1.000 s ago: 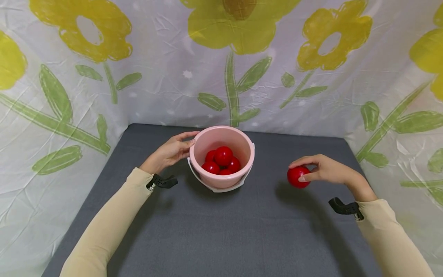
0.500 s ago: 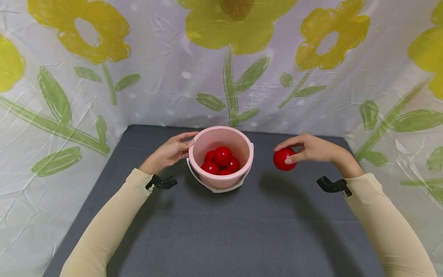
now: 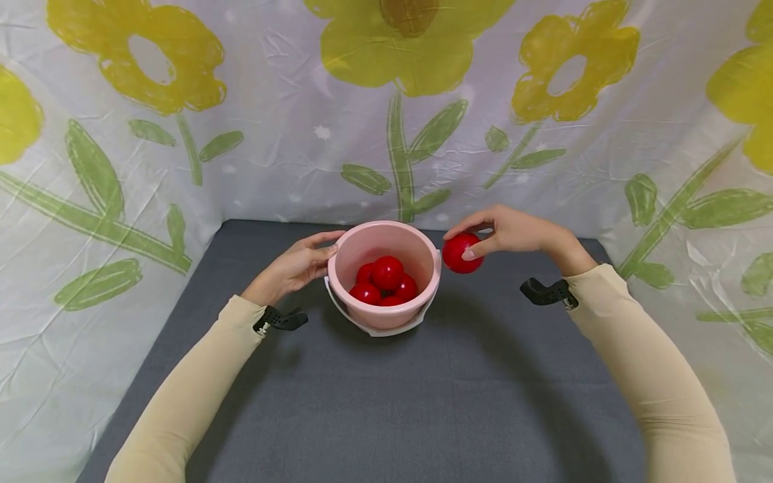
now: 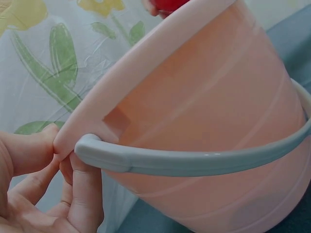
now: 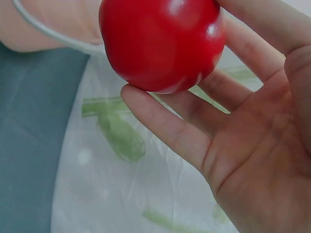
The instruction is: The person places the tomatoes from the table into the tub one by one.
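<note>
A pink bucket (image 3: 373,315) stands at the back middle of the table, its white handle (image 4: 194,163) hanging down on the near side. My left hand (image 3: 294,267) pinches its rim at the left, thumb on top and fingers below, as the left wrist view shows. Several glossy red balls (image 3: 387,273) lie inside. Just right of the rim, my right hand (image 3: 512,231) holds another red ball (image 5: 163,43) between thumb and fingertips, raised above the table. Close up in the right wrist view, this ball looks slightly lobed in outline.
Dark grey cloth covers the table (image 3: 362,409). Behind it and at both sides hangs a pale curtain (image 3: 272,134) with yellow flowers and green leaves. A black strap (image 3: 546,292) juts from the right wrist, and a similar strap (image 3: 286,318) from the left.
My right hand has carried its red ball left and toward the back, from the table's right side to right beside the bucket. The left hand and the bucket have stayed in place.
</note>
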Motion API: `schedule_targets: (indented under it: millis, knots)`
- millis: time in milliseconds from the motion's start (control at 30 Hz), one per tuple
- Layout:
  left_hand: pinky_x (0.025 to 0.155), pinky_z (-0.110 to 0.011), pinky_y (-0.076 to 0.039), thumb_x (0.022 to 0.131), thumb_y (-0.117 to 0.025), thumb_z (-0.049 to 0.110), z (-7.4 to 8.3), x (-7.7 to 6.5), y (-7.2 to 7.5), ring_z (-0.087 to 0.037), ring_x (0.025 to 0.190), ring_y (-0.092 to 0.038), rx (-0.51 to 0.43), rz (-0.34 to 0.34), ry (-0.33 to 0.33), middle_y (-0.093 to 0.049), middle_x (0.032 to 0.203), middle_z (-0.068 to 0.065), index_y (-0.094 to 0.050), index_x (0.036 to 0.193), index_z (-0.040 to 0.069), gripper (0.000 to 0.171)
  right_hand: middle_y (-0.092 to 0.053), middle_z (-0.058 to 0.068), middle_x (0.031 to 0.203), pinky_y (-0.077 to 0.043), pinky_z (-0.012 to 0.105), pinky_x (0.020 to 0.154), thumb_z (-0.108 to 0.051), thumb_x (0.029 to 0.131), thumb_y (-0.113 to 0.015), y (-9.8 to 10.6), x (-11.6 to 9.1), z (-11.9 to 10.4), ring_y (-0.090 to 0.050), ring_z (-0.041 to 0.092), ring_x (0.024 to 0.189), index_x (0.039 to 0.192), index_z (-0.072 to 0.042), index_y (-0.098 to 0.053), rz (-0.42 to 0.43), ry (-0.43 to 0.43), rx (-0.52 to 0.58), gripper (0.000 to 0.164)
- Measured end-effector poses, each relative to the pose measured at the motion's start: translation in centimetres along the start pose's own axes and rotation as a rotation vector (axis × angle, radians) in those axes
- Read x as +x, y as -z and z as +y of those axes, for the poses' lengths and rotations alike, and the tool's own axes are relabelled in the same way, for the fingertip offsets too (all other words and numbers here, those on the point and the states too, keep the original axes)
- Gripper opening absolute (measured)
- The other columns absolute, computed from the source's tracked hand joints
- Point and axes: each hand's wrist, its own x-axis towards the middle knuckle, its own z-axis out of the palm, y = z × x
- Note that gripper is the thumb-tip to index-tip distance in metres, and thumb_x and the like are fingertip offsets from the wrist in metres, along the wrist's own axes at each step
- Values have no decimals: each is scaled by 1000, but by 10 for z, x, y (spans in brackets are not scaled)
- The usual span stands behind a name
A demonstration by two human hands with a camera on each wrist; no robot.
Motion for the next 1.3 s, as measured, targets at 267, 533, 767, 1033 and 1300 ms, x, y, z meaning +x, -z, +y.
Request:
schedule_targets:
  millis: [267, 533, 767, 1033, 1300]
  knots:
    - [78, -23, -60, 103, -51, 10, 0, -2, 2, -7, 95, -69, 2, 4, 3, -60, 125, 2, -33, 155, 14, 55, -65, 6, 130, -58, 35, 85, -17, 88, -75, -1, 35, -22, -60, 23, 115, 129, -15, -66, -43, 41, -23, 42]
    - [77, -23, -60, 103, -51, 11, 0, -1, 1, -8, 95, -70, 6, 3, 6, -57, 130, -2, -34, 155, 14, 55, -66, -1, 127, -58, 36, 88, -19, 88, -74, -9, 67, -38, -62, 20, 114, 127, -24, -68, -85, 43, -27, 39]
    - [79, -23, -60, 103, -51, 10, 0, -1, 1, -8, 96, -70, 5, 3, 14, -59, 128, 0, -34, 155, 14, 55, -65, -2, 127, -58, 35, 91, -21, 88, -74, -20, 92, -47, -61, 19, 115, 127, -24, -68, -125, 64, -31, 39]
    - [79, -23, -60, 103, -51, 11, 2, -2, 1, -7, 94, -70, -3, -6, 17, -61, 123, 5, -31, 156, 13, 57, -66, 3, 127, -58, 36, 93, -17, 88, -73, -27, 119, -57, -61, 21, 116, 130, -13, -66, -169, 98, -44, 43]
    - [80, -23, -60, 103, -50, 12, 2, -1, -1, -8, 95, -69, 13, -2, 24, -57, 128, 2, -33, 155, 14, 54, -67, 4, 126, -58, 36, 91, -18, 88, -73, -32, 136, -60, -59, 22, 118, 130, -10, -65, -202, 88, -73, 44]
